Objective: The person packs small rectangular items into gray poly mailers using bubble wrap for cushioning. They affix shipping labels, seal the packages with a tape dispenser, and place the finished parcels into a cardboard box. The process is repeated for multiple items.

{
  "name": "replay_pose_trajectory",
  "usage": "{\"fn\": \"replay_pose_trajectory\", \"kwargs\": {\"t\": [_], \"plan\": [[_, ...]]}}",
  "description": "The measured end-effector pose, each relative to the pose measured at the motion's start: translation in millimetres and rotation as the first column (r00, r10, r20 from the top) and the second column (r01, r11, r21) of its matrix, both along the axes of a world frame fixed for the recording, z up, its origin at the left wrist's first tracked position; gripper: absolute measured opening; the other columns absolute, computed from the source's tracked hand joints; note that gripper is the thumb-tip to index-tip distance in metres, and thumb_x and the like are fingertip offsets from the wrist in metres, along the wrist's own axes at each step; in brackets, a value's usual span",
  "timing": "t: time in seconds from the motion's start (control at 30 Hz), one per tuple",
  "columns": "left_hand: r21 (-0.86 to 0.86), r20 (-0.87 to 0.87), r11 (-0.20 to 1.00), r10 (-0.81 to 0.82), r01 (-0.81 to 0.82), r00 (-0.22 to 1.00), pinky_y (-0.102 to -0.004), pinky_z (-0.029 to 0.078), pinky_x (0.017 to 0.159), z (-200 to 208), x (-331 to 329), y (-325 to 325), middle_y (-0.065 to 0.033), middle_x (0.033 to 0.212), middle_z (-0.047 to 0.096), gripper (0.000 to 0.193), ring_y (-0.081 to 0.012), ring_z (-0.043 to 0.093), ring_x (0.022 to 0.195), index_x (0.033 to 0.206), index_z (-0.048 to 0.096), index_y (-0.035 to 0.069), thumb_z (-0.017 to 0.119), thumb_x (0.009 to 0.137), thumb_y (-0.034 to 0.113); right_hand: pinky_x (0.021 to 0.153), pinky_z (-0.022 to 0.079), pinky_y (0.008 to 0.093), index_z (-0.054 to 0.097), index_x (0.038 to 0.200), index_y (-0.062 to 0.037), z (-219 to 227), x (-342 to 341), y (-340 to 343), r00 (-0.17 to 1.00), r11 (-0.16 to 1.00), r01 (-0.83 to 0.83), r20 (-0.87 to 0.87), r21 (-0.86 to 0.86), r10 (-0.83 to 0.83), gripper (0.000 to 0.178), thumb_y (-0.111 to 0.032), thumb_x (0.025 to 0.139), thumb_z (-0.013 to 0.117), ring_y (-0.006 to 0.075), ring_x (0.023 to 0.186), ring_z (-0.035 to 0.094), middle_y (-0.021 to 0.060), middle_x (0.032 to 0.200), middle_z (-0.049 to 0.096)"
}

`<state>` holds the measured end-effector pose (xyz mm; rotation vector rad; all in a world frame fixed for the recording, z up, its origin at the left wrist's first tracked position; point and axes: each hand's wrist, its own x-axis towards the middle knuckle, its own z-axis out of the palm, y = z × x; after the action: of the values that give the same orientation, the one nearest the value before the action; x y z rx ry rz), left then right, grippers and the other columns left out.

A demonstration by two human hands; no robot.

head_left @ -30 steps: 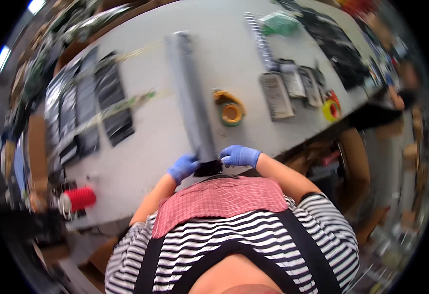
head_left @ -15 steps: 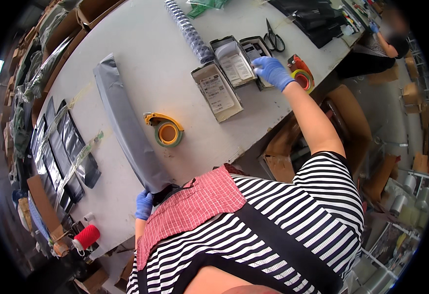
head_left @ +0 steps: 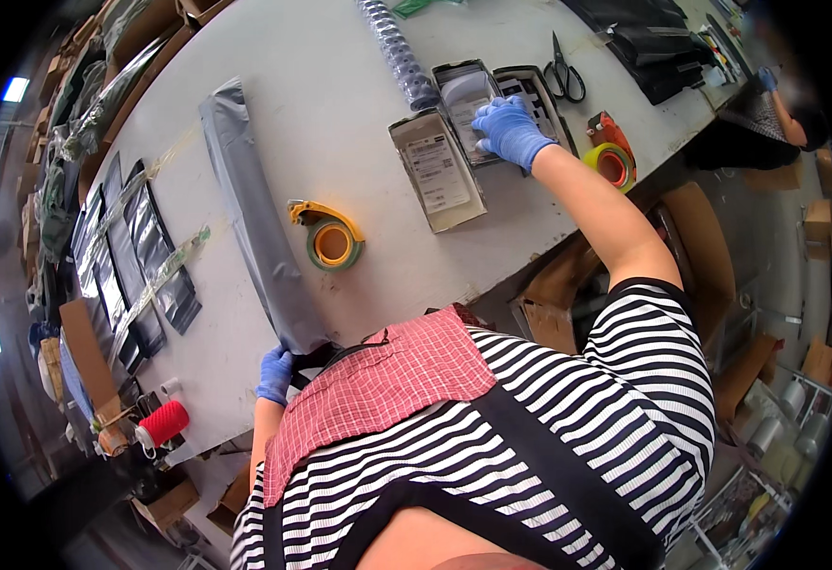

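Observation:
A long grey plastic-wrapped package (head_left: 254, 199) lies lengthwise on the table. Its near end is gripped by my blue-gloved left hand (head_left: 274, 374), close to my body. Over the middle label box (head_left: 456, 72), my gloved right hand (head_left: 513, 131) reaches in with bent fingers, covering part of the white slips. Whether a slip is between those fingers cannot be seen. To its left is an open box of printed labels (head_left: 438, 171); to its right, a box with dark-printed pieces (head_left: 541, 93). A yellow tape dispenser (head_left: 330, 237) lies between the package and the boxes.
Black scissors (head_left: 563, 74) and a red dispenser with yellow tape (head_left: 613, 157) lie right of the boxes. A bubble-wrapped roll (head_left: 397, 57) stretches behind them. Flat black bags (head_left: 159, 247) lie left, near red twine (head_left: 163, 424). Another person (head_left: 767, 119) works at far right.
My right hand has shifted left, from the right-hand box to the middle label box. My left hand stays at the package's near end. The whole view has swung slightly.

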<state>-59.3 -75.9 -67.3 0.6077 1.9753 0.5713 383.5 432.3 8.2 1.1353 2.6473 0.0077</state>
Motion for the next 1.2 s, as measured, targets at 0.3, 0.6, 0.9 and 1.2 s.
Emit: {"fn": "replay_pose_trajectory", "kwargs": {"t": [0.3, 0.6, 0.9, 1.2], "plan": [[0.014, 0.001, 1.000, 0.014, -0.014, 1.000, -0.0320, 0.050, 0.076, -9.0, -5.9, -14.0, -0.0093, 0.090, 0.072, 0.035, -0.0171, 0.063, 0.079, 0.113, 0.068, -0.003, 0.054, 0.089, 0.017, 0.073, 0.046, 0.0444, 0.070, 0.078, -0.0137, -48.4, -3.2, 1.0, 0.921, 0.900, -0.246, -0.204, 0.361, 0.333, 0.010, -0.020, 0.078, 0.061, 0.0254, 0.092, 0.063, 0.0040, 0.082, 0.067], [0.153, -0.005, 0.960, -0.237, 0.235, 0.972, -0.0314, 0.050, 0.078, 32.6, 8.6, 3.5, -0.0078, 0.090, 0.071, 0.033, -0.0137, 0.061, 0.082, 0.113, 0.066, -0.002, 0.065, 0.089, 0.020, 0.062, 0.053, 0.0218, 0.064, 0.104, -0.0031, 101.3, -65.5, -179.1, -0.061, 0.713, -0.158, -0.714, -0.683, -0.697, 0.013, -0.011, 0.094, 0.060, 0.0104, 0.071, 0.067, 0.0042, 0.085, 0.069], [0.308, 0.136, 0.926, -0.271, 0.219, 0.953, -0.0288, 0.050, 0.070, 24.4, 6.9, -9.4, -0.0040, 0.085, 0.068, 0.028, -0.0123, 0.059, 0.076, 0.114, 0.066, 0.000, 0.068, 0.089, 0.013, 0.056, 0.051, 0.0216, 0.062, 0.103, -0.0023, -2.8, -180.8, -404.6, 0.408, -0.233, -0.178, 0.144, -0.956, -0.902, 0.012, -0.010, 0.095, 0.057, 0.0084, 0.063, 0.060, 0.0066, 0.084, 0.068], [0.335, 0.209, 0.913, -0.312, 0.231, 0.927, -0.0354, 0.052, 0.073, 20.1, -1.2, -3.9, -0.0130, 0.085, 0.070, 0.030, -0.0207, 0.064, 0.074, 0.108, 0.066, -0.002, 0.069, 0.084, 0.017, 0.064, 0.054, 0.0303, 0.067, 0.099, -0.0078, -64.2, -258.1, -449.6, 0.257, 0.302, -0.240, -0.360, -0.923, -0.897, 0.012, -0.010, 0.090, 0.058, 0.0199, 0.077, 0.066, 0.0081, 0.087, 0.067]]}}
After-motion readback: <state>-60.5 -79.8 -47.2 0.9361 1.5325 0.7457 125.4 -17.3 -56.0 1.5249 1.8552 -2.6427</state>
